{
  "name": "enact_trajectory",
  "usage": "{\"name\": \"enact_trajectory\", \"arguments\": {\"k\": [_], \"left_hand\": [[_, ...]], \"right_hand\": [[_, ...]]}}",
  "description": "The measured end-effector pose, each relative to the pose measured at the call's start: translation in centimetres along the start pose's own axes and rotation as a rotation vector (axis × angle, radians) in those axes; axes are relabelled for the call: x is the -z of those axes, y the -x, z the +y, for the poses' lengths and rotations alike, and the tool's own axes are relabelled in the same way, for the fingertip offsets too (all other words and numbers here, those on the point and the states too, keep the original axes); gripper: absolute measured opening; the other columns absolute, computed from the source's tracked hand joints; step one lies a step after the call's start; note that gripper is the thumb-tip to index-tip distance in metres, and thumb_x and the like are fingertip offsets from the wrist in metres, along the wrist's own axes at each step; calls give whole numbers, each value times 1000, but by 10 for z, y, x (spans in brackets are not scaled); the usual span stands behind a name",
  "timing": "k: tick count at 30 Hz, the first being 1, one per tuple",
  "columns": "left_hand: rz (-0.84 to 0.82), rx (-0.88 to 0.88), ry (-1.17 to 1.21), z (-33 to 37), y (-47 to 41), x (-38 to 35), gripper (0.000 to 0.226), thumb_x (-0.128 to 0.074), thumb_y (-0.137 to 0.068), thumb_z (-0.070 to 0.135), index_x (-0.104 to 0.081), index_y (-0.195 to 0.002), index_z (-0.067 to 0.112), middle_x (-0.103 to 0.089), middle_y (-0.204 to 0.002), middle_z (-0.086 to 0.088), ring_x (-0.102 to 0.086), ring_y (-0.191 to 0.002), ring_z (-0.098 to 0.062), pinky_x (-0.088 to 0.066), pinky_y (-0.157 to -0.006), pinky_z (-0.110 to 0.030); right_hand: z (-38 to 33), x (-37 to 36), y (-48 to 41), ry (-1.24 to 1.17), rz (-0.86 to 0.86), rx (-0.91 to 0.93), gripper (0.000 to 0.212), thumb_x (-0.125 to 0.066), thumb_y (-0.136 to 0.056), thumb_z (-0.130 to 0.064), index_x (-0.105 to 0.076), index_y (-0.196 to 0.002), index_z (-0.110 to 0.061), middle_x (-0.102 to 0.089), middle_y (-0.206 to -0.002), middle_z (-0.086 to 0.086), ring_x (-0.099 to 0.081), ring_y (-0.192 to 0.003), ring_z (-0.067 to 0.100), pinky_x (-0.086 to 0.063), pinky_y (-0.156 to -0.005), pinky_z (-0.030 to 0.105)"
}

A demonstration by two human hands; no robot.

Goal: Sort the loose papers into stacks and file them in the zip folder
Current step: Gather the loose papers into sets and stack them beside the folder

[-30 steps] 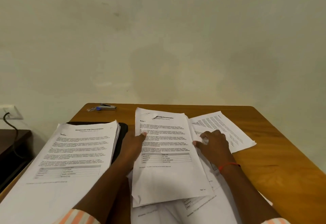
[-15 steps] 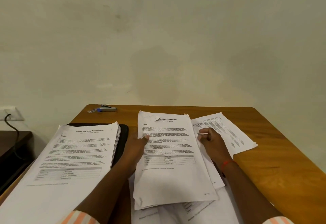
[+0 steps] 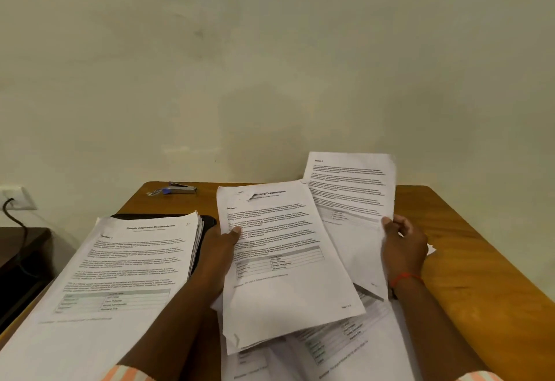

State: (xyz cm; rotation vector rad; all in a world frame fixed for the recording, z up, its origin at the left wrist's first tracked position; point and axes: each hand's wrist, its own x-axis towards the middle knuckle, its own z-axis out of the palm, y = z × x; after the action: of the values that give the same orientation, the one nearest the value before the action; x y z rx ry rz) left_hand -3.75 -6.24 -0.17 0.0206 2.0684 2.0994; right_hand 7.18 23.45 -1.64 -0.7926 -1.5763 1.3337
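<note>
My left hand (image 3: 220,245) grips the left edge of a small sheaf of printed pages (image 3: 285,260), thumb on top, held tilted above the table. My right hand (image 3: 404,250) pinches a single printed sheet (image 3: 351,197) by its right edge and holds it raised, its top against the wall. More loose papers (image 3: 345,347) lie under both, near the front edge. A thick sorted stack (image 3: 120,269) lies on the left, on top of the black zip folder (image 3: 207,220), of which only a rim shows.
The wooden table (image 3: 468,260) has bare surface to the right. A stapler (image 3: 180,189) lies at the back left by the wall. Left of the table are a dark side table (image 3: 21,248) and a wall socket (image 3: 18,197) with a black cable.
My right hand has picked up the sheet that lay flat at the right and raised it upright. The left hand keeps holding its sheaf, lifted slightly.
</note>
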Motion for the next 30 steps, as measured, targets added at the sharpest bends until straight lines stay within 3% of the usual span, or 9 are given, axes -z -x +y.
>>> {"name": "enact_trajectory", "arguments": {"k": [5, 13, 16, 20, 22, 26, 28, 30], "left_hand": [[-24, -9, 7, 2, 3, 0, 13, -54, -104, 15, -61, -98, 25, -71, -94, 4, -70, -81, -15, -50, -58, -25], [-21, 6, 39, 2, 2, 2, 11, -55, -104, 18, -64, -110, 20, -74, -100, 0, -73, -85, -20, -53, -61, -30], [-10, -31, 32, 3, 1, 2, 12, -54, -105, 18, -64, -103, 25, -74, -98, 2, -72, -83, -16, -52, -61, -28], [-36, -44, -2, 4, 0, -1, 10, -55, -104, 16, -62, -105, 22, -72, -95, 5, -71, -80, -14, -52, -60, -25], [-60, -1, -21, -1, -1, -2, 11, -58, -103, 16, -64, -112, 18, -75, -99, -2, -75, -81, -20, -56, -61, -29], [-116, 108, -35, -12, -4, -6, 20, -61, -101, 17, -63, -121, 13, -78, -100, -6, -78, -81, -24, -60, -62, -37], [-123, 132, -39, -13, -5, -5, 23, -61, -101, 18, -62, -124, 15, -77, -105, -6, -78, -84, -25, -62, -65, -39], [-132, 136, -54, -15, -6, -4, 26, -61, -101, 19, -61, -127, 15, -76, -109, -6, -77, -87, -25, -63, -70, -42]], "right_hand": [[6, 2, -4, -34, -24, -42, 16, -66, -96, -21, -69, -110, -13, -73, -109, 3, -69, -101, 23, -60, -86, 43], [0, 1, 1, -10, -62, 9, 10, -67, -96, -16, -70, -105, -12, -72, -106, 5, -68, -100, 22, -58, -87, 39], [-8, -4, 11, 141, -253, 110, 3, -69, -93, -11, -70, -92, -13, -73, -93, 4, -67, -89, 20, -51, -76, 27], [-14, -16, 36, 379, -492, 220, 15, -69, -94, -22, -63, -108, -21, -70, -90, -4, -67, -82, 12, -47, -67, 21], [-14, -21, 44, 448, -553, 243, 10, -67, -95, -26, -62, -104, -23, -69, -89, -8, -65, -80, 6, -44, -63, 17], [-9, -16, 25, 697, -289, 277, 13, -60, -99, -28, -66, -91, -19, -72, -92, 2, -64, -75, 14, -48, -65, 25], [-2, -1, 5, 882, -153, 251, 21, -60, -97, -31, -67, -105, -13, -72, -104, 11, -67, -89, 25, -54, -77, 33], [9, 13, -10, 1049, -100, 129, 43, -63, -92, -41, -62, -120, -8, -66, -117, 19, -61, -107, 35, -52, -90, 43]]}}
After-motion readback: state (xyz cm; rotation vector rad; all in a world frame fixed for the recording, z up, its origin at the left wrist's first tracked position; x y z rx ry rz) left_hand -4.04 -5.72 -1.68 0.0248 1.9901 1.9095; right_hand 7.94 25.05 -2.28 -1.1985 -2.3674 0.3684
